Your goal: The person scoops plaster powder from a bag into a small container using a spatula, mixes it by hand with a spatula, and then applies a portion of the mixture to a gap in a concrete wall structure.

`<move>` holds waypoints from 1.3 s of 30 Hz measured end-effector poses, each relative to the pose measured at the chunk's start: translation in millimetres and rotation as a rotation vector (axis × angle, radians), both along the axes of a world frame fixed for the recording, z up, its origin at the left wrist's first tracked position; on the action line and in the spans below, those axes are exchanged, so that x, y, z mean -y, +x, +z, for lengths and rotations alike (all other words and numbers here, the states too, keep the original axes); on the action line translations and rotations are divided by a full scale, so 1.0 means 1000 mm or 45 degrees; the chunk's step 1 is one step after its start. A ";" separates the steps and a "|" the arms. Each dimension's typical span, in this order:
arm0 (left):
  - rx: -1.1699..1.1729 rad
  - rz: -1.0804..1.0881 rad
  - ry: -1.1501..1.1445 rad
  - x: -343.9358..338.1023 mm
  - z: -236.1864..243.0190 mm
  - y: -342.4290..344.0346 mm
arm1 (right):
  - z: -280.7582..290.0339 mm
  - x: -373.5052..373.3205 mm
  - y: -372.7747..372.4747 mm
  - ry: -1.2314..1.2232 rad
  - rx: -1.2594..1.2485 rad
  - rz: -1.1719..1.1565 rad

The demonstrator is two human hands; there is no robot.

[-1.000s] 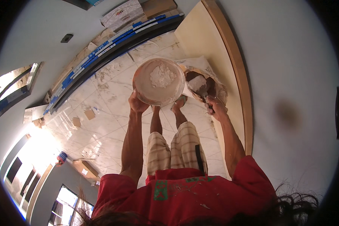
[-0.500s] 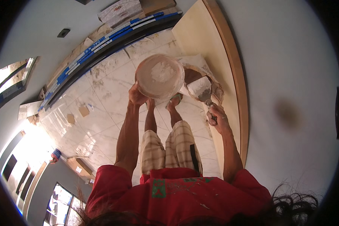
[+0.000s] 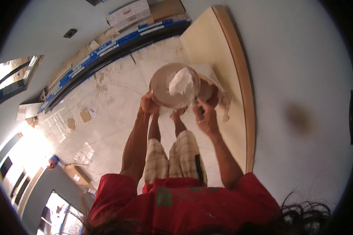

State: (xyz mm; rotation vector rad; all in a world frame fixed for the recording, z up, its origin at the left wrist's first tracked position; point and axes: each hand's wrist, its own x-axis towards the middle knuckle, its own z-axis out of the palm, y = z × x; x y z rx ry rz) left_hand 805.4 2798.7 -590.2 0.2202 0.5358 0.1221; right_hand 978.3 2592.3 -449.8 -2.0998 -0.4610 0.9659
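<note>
Gripped at its left side by my left hand (image 3: 149, 101), a round pale bowl (image 3: 162, 86) is held out in front of me, with a greyish layer inside. A white powder heap (image 3: 180, 82) shows over the bowl's right half. My right hand (image 3: 206, 115) is closed on the handle of a scraper-like tool (image 3: 199, 109) at the bowl's lower right; its blade is blurred or hidden by powder. Behind bowl and hand, a crumpled open paper bag (image 3: 207, 73) rests against a cream board, its contents mostly hidden.
The upright cream board (image 3: 231, 70) runs along my right beside a grey wall (image 3: 302, 70). Blue-striped stacked panels (image 3: 106, 49) and cardboard boxes (image 3: 129, 15) line the far side. Cardboard scraps (image 3: 85, 116) lie on the tiled floor (image 3: 110, 90). A box (image 3: 76, 174) sits lower left.
My right hand has moved left and in toward the bowl, bringing the tool from over the bag to the bowl. The bowl has shifted right and a larger powder heap now shows there.
</note>
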 end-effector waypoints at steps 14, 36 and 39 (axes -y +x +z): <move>-0.086 0.045 0.007 0.015 0.045 0.010 | 0.039 -0.006 -0.011 0.022 0.514 0.285; 0.010 0.267 0.125 0.009 0.075 0.016 | 0.108 -0.040 0.049 -0.068 0.641 0.643; 0.057 0.245 0.134 0.010 0.088 0.025 | 0.115 -0.049 0.052 -0.057 0.823 0.783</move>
